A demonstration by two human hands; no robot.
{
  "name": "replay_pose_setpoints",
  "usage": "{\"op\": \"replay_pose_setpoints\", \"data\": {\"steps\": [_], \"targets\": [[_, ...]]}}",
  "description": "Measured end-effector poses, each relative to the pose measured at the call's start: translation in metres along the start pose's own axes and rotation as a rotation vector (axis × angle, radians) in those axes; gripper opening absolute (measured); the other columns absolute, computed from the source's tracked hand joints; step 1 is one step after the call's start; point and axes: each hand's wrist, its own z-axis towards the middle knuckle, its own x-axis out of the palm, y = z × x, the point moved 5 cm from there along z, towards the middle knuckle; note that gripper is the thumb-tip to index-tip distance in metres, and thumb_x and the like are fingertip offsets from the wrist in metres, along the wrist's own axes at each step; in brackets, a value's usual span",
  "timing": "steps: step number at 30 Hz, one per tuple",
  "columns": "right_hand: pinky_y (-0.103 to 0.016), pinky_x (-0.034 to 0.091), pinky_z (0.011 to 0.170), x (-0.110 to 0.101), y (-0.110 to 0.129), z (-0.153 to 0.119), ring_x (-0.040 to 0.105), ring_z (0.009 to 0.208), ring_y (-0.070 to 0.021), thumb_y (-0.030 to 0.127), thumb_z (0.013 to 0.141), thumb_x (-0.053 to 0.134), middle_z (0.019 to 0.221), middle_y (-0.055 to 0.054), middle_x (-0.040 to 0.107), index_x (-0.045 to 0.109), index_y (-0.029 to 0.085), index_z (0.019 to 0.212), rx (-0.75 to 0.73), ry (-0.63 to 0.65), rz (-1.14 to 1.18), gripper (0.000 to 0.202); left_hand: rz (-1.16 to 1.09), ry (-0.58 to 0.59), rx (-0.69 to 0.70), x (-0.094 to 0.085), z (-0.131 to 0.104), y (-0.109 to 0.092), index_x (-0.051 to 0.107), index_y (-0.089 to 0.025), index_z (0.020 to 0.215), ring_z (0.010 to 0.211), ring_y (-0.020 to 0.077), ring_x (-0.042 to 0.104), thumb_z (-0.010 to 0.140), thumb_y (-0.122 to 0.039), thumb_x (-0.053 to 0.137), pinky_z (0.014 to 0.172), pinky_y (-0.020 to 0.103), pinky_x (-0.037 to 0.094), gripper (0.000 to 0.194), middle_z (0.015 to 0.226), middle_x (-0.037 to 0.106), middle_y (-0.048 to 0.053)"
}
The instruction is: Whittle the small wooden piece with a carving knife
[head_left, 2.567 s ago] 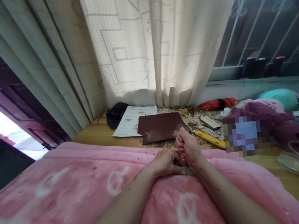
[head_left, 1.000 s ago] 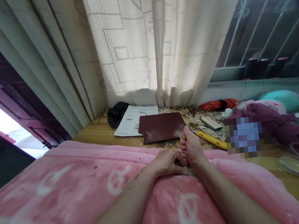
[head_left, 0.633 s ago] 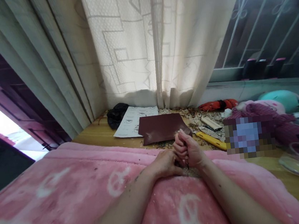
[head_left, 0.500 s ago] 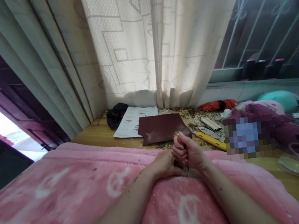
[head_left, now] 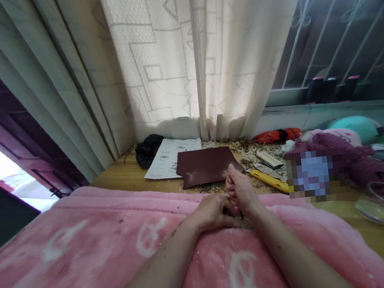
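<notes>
My right hand (head_left: 242,191) is closed in a fist with the thumb on top. A thin dark tip shows below the fist, but what it belongs to is hidden. My left hand (head_left: 212,213) lies just left of it, fingers bent and thumb stretched towards the right. Whatever the left fingers grip is hidden behind them. Beneath both hands a small grey-brown patch (head_left: 244,222) shows on the pink blanket (head_left: 150,264); its kind is unclear. Just beyond the fist lies a dark red-brown sheet (head_left: 206,164), partly over a white printed sheet (head_left: 166,158).
A yellow utility knife (head_left: 269,181) and a beige-handled item (head_left: 268,158) lie among scattered shavings (head_left: 244,149) on the wooden table (head_left: 112,174). A black bag (head_left: 147,150) sits at the back left. An orange-red bundle (head_left: 277,135), plush toys (head_left: 353,128) and a clear container (head_left: 375,211) are on the right.
My right hand has shifted slightly up and turned, opening a small gap from my left hand. The left fingers are a little more spread. The camera view has moved slightly.
</notes>
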Motion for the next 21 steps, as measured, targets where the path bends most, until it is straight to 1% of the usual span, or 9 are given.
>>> {"op": "replay_pose_setpoints", "data": {"steps": [1,3,5,9,10,11,14,21], "targets": [[-0.014,0.008,0.027,-0.002,-0.001,0.002,0.011,0.029,-0.0024,0.056,0.070,0.050,0.036,0.010,0.023,0.031,0.019,0.055,0.002,-0.032,0.014,0.044,-0.011,-0.001,0.005,0.000,0.000,0.000,0.066,-0.020,0.076,0.075,0.0113,0.056,0.061,-0.035,0.068,0.062,0.017,0.036,0.022,0.084,0.064,-0.003],[-0.014,0.007,0.027,-0.005,-0.002,0.006,0.009,0.030,-0.0025,0.056,0.071,0.049,0.036,0.010,0.022,0.030,0.019,0.055,0.036,-0.013,0.068,0.044,-0.028,0.003,0.010,0.001,0.001,0.001,0.066,-0.020,0.076,0.075,0.0109,0.055,0.060,-0.035,0.069,0.062,0.017,0.035,0.023,0.084,0.064,-0.003],[-0.014,0.007,0.026,-0.007,-0.002,0.008,0.007,0.030,-0.0029,0.055,0.073,0.047,0.036,0.010,0.020,0.029,0.020,0.054,0.082,0.084,0.158,0.044,-0.029,0.007,0.021,0.001,0.001,0.000,0.066,-0.019,0.076,0.074,0.0107,0.055,0.060,-0.036,0.069,0.061,0.017,0.035,0.023,0.083,0.064,-0.003],[-0.013,0.011,0.024,-0.009,0.005,0.004,0.006,0.031,-0.0035,0.052,0.076,0.044,0.039,0.010,0.017,0.028,0.019,0.053,0.171,0.390,0.353,0.043,0.010,-0.008,0.010,0.000,0.001,0.000,0.065,-0.018,0.075,0.068,0.0101,0.053,0.060,-0.042,0.068,0.057,0.018,0.033,0.028,0.077,0.062,-0.002],[-0.013,0.011,0.024,-0.011,0.007,0.003,0.005,0.032,-0.0035,0.051,0.077,0.043,0.039,0.010,0.017,0.029,0.019,0.053,0.192,0.440,0.373,0.043,0.022,-0.011,0.002,-0.001,0.000,0.001,0.065,-0.017,0.075,0.066,0.0099,0.052,0.060,-0.043,0.067,0.056,0.018,0.032,0.030,0.075,0.061,-0.002],[-0.013,0.012,0.025,-0.014,0.009,0.003,0.005,0.032,-0.0034,0.050,0.078,0.043,0.040,0.010,0.017,0.030,0.019,0.053,0.195,0.464,0.396,0.042,0.033,-0.014,-0.002,-0.001,0.000,0.001,0.065,-0.017,0.075,0.065,0.0098,0.051,0.060,-0.044,0.067,0.055,0.018,0.032,0.030,0.073,0.061,-0.001],[-0.013,0.013,0.025,-0.022,0.015,0.003,0.005,0.032,-0.0036,0.049,0.079,0.042,0.041,0.010,0.016,0.031,0.019,0.053,0.128,0.441,0.466,0.041,0.038,-0.012,0.008,-0.001,0.000,0.001,0.065,-0.017,0.075,0.064,0.0098,0.051,0.061,-0.044,0.066,0.055,0.018,0.031,0.031,0.072,0.061,-0.001],[-0.014,0.014,0.024,-0.028,0.015,0.004,0.006,0.032,-0.0042,0.047,0.080,0.040,0.041,0.009,0.018,0.034,0.018,0.054,0.017,0.299,0.488,0.040,0.038,-0.029,0.039,-0.002,-0.001,-0.002,0.064,-0.016,0.076,0.062,0.0092,0.049,0.062,-0.044,0.066,0.055,0.018,0.031,0.032,0.070,0.060,-0.001]]}}
